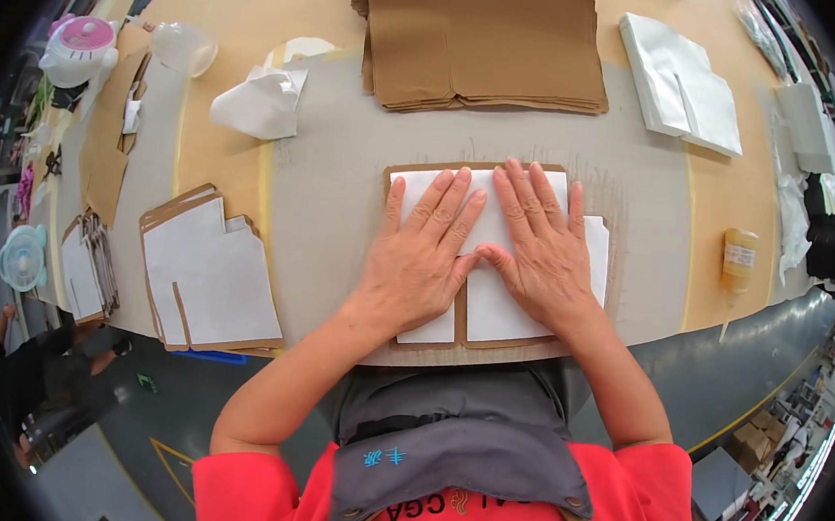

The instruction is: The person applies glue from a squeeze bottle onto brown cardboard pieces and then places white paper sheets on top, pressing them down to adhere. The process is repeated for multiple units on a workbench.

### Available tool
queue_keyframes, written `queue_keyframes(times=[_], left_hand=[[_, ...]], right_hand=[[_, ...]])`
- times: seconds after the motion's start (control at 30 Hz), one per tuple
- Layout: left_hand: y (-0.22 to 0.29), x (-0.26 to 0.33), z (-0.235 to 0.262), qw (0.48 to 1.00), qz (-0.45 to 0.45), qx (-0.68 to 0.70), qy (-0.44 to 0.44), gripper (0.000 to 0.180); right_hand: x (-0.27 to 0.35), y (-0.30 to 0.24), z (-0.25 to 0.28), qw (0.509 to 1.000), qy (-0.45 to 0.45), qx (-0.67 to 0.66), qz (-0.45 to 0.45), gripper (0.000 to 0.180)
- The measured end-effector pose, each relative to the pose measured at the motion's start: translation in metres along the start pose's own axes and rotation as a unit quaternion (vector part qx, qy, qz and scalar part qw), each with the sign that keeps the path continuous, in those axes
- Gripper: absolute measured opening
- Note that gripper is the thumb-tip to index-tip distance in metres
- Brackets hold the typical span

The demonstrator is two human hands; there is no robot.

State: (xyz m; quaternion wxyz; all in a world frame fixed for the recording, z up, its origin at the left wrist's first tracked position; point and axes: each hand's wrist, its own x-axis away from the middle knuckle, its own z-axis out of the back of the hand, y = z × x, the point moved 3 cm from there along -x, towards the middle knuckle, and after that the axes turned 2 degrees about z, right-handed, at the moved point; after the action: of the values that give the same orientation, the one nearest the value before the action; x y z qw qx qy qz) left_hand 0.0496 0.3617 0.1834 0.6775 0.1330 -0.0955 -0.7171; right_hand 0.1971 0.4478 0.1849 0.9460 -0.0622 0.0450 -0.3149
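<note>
Both my hands lie flat on a white cut sheet (503, 317) in front of me. The sheet rests on a slightly larger brown piece (504, 344), whose edge shows around it. My left hand (420, 246) covers the left part of the sheet, fingers stretched out and pointing away from me. My right hand (546, 245) presses on the right part with its fingers spread a little. The two thumbs meet near the top of a narrow slit in the sheet. Much of the sheet's middle is hidden under my palms.
Beyond my hands lies a stack of brown pieces (490, 48). White pieces (680, 85) are piled at the far right, near a yellowish bottle (739, 261). On the left are a stack of white-topped brown pieces (208, 275), a crumpled white sheet (262, 102) and a pink-and-white fan (80, 48).
</note>
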Motion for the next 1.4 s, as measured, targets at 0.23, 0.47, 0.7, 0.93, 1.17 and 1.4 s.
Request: queue_keyframes(times=[0.23, 0.47, 0.7, 0.93, 1.17, 1.4], left_hand=[[-0.018, 0.004, 0.006, 1.0, 0.021, -0.017, -0.005, 0.068], [-0.037, 0.021, 0.019, 0.988, 0.133, -0.051, 0.058, 0.076], [0.02, 0.051, 0.004, 0.999, 0.002, 0.018, -0.048, 0.085], [-0.001, 0.049, 0.013, 0.999, 0.037, 0.025, -0.01, 0.084], [-0.049, 0.055, 0.02, 0.943, 0.176, 0.163, 0.231, 0.065], [-0.054, 0.055, 0.019, 0.927, 0.191, 0.199, 0.253, 0.046]], right_hand=[[0.011, 0.016, 0.001, 0.997, -0.02, 0.038, -0.069, 0.071], [0.04, 0.044, 0.013, 0.99, -0.002, 0.069, -0.127, 0.073], [0.067, -0.002, 0.026, 0.994, -0.084, 0.052, -0.055, 0.088], [0.054, 0.004, 0.026, 0.995, -0.074, 0.037, -0.048, 0.086], [-0.044, -0.028, 0.034, 0.973, 0.081, -0.208, 0.058, 0.025], [-0.081, -0.043, 0.013, 0.976, 0.083, -0.046, 0.196, 0.007]])
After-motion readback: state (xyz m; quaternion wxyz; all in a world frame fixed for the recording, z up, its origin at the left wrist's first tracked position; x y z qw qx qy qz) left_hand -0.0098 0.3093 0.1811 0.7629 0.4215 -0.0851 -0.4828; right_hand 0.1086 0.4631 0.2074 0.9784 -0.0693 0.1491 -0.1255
